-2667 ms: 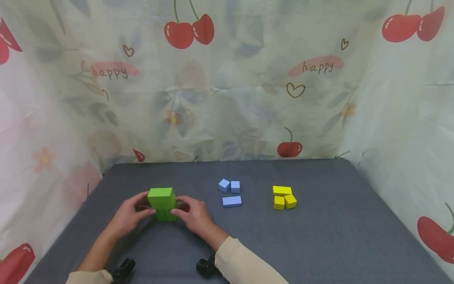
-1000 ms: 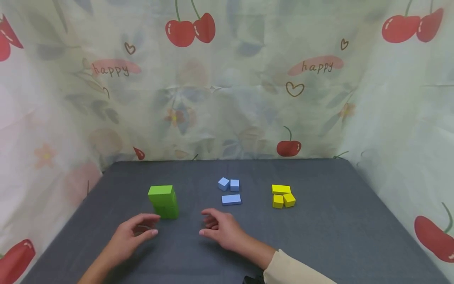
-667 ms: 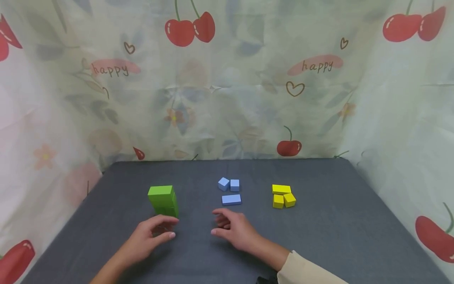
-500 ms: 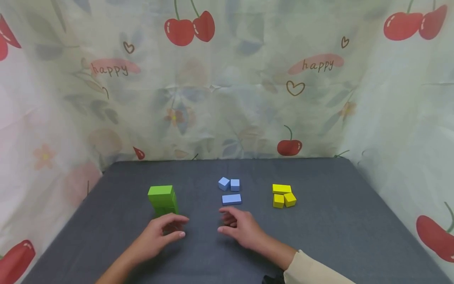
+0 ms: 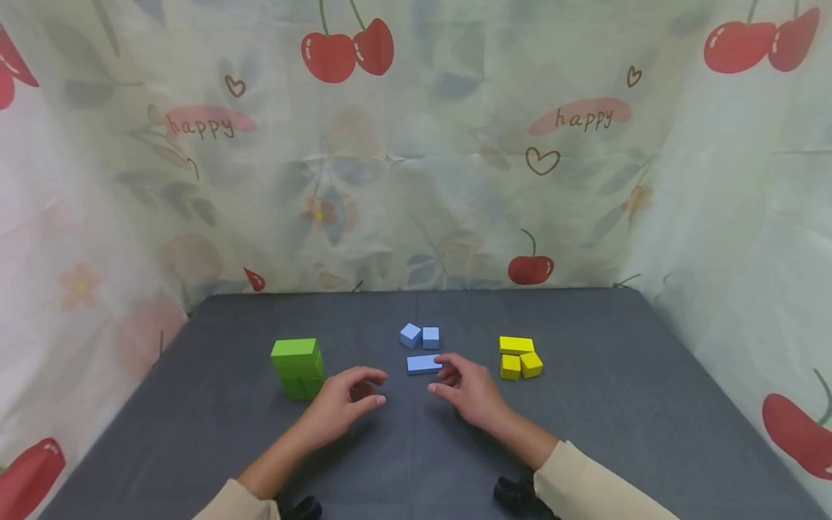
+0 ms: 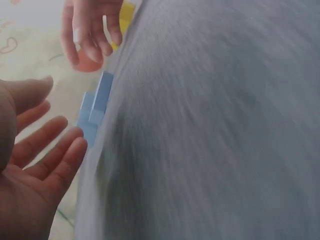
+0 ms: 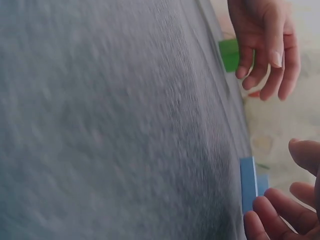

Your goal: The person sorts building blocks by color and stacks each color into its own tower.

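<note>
My left hand (image 5: 341,401) hovers over the cloth between the green stack and the blue blocks, fingers loosely bent with nothing in them. My right hand (image 5: 473,390) is just right of the long blue block (image 5: 421,365), its index fingertip overlapping that block's right end in the head view; whether it touches cannot be told. Behind the long block lie two small blue cubes, a tilted cube (image 5: 410,335) and a squared cube (image 5: 431,338). The green block stack (image 5: 297,370) stands upright at the left, a long block on top. In the left wrist view the blue blocks (image 6: 102,95) appear beyond the fingers.
On the right lie a long yellow block (image 5: 516,345) and two yellow cubes (image 5: 510,367) close together. Dark grey cloth (image 5: 617,419) covers the table. Patterned curtains (image 5: 416,144) enclose the back and both sides.
Both hands have let go of the green stack and moved right to the blue blocks. Over the last half second they have also moved farther forward. The blocks stay put.
</note>
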`<state>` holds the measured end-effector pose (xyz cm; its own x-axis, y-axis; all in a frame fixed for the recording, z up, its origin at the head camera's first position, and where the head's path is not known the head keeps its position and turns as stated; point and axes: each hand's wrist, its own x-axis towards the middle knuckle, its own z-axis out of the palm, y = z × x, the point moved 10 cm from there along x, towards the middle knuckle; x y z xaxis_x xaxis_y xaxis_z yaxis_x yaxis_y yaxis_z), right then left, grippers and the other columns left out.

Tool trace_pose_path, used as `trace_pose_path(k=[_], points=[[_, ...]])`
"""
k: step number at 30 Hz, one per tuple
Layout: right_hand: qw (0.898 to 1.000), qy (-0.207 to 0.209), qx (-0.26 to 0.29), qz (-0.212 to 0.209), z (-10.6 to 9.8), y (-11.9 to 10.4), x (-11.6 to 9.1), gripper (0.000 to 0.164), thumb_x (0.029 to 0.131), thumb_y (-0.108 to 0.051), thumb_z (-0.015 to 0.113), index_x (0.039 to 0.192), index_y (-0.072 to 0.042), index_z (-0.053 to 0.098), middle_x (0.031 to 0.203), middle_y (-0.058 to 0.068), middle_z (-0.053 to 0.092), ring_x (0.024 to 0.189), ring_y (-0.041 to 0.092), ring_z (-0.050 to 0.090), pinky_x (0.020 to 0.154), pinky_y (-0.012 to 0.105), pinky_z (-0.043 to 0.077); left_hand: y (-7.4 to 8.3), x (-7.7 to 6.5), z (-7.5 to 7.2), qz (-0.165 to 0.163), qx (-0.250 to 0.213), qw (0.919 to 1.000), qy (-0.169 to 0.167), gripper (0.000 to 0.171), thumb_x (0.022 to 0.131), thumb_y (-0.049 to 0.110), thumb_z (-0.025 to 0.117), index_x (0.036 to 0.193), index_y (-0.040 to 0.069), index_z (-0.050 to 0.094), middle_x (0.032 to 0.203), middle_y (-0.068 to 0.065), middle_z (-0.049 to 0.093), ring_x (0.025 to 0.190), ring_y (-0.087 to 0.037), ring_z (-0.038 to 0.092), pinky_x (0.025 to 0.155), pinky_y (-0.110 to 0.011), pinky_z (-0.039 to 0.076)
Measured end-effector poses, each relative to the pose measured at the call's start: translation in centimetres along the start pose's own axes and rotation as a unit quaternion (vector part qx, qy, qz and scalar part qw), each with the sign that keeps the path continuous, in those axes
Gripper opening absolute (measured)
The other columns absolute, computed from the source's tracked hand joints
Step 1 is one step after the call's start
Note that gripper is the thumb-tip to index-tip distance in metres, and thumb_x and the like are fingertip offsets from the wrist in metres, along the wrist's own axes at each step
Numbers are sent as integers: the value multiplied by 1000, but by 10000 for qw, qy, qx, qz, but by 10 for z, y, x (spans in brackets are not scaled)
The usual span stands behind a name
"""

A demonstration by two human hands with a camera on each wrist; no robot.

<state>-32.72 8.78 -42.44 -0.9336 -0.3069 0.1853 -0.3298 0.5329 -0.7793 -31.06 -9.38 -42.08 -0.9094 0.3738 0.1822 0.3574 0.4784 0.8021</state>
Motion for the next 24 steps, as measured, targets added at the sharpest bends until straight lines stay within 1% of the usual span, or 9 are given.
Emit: trace_pose_path(k=[4, 8, 13, 19, 22, 24], points=[[9988, 149, -268, 391, -6, 13, 6, 47, 74, -33, 67, 115, -16, 52, 91, -1, 58, 77, 9, 54, 66, 25, 47, -3, 13, 9, -194, 93, 9998, 27, 36, 77, 28, 65, 110, 16, 57, 104, -1, 57, 85, -11, 55, 73, -31, 45], [9966, 259, -465, 626, -10, 24, 14, 44, 73, -31, 68, 113, -17, 54, 86, -3, 57, 73, 11, 53, 64, 26, 46, -9, 27, 13, -385, 133, 9991, 144, 35, 77, 26, 66, 109, 15, 57, 103, -3, 58, 84, -13, 56, 70, -30, 46], [9952, 234, -639, 703, -11, 33, 23, 43, 74, -28, 68, 113, -17, 54, 81, -5, 55, 68, 11, 51, 62, 25, 45, -20, 43, 17, -753, 173, 9968, 191, 34, 76, 26, 66, 106, 14, 58, 101, -3, 58, 82, -13, 57, 66, -30, 47], [9950, -1, -696, 719, -6, 40, 34, 43, 76, -27, 67, 115, -17, 55, 77, -5, 55, 67, 14, 50, 61, 25, 43, -25, 57, 17, -827, 182, 9954, 449, 32, 74, 19, 69, 102, 8, 60, 95, -6, 60, 67, -12, 57, 56, -26, 46], [9942, -93, -790, 718, -5, 42, 38, 41, 76, -28, 66, 114, -16, 56, 74, -4, 54, 66, 14, 49, 61, 25, 43, -28, 62, 18, -962, 258, 9940, 461, 31, 73, 18, 69, 102, 8, 60, 94, -5, 60, 63, -11, 55, 54, -25, 46], [9935, -137, -890, 702, -5, 42, 40, 39, 76, -28, 66, 112, -17, 58, 73, -4, 54, 65, 14, 49, 60, 26, 42, -28, 64, 18, -1009, 394, 9931, 452, 32, 73, 20, 70, 102, 8, 60, 94, -5, 60, 64, -11, 55, 55, -25, 45]])
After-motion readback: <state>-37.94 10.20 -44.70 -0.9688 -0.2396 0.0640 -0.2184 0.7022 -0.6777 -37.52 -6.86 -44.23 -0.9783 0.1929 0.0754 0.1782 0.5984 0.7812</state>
